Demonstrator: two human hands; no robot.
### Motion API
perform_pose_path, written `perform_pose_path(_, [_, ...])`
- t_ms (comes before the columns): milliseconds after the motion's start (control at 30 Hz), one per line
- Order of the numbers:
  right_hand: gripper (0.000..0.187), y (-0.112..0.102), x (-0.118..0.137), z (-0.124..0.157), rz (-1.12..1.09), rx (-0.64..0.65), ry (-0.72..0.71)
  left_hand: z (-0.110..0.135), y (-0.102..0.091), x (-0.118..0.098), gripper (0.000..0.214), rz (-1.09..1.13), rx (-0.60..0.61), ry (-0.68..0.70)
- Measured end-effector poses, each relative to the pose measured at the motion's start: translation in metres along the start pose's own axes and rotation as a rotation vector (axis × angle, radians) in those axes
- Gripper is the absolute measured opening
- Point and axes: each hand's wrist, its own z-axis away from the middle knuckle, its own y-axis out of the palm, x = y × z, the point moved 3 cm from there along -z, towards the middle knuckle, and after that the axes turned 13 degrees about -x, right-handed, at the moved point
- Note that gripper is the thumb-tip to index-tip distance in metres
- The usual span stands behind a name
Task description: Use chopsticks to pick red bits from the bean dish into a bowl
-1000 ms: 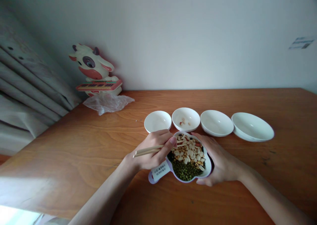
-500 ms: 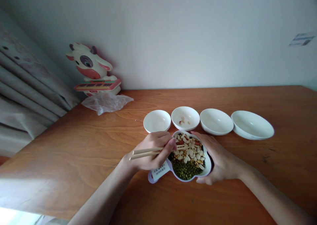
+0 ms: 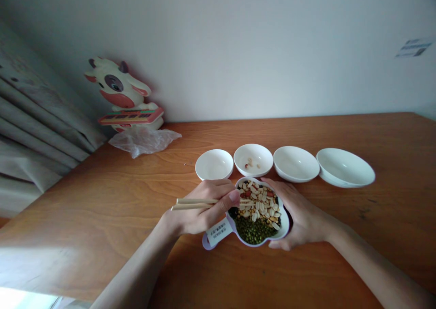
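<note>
My left hand (image 3: 209,204) is closed around a pair of wooden chopsticks (image 3: 194,203), whose tips reach in among the peanuts (image 3: 260,202). Those peanuts lie with green mung beans (image 3: 254,232) and some yellow and reddish bits in a white and lilac scalloped bowl (image 3: 284,229). A labelled handle (image 3: 220,232) sticks out at the bowl's lower left. My right hand (image 3: 299,218) grips the bowl from the right, thumb and fingers spread round its wall. Whether the chopstick tips pinch a peanut I cannot tell.
Several white bowls stand in a row behind: the left bowl (image 3: 214,164), a bowl with a few peanuts (image 3: 247,154), a third bowl (image 3: 296,164) and a wider one (image 3: 345,168). A cow toy keyboard (image 3: 129,114) and plastic bag (image 3: 145,141) sit back left on the wooden table (image 3: 102,209).
The chopsticks' rear ends have swung slightly up and left as my left hand shifted a little left. My right hand still holds the scalloped bowl. The view has shifted slightly.
</note>
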Motion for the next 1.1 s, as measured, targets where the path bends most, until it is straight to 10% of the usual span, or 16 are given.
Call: perform_pose_path(1100, [0.15,-0.001,0.001,-0.001,-0.015,0.004,0.015,0.011,-0.003,0.014,0.05,-0.005,-0.59,0.081])
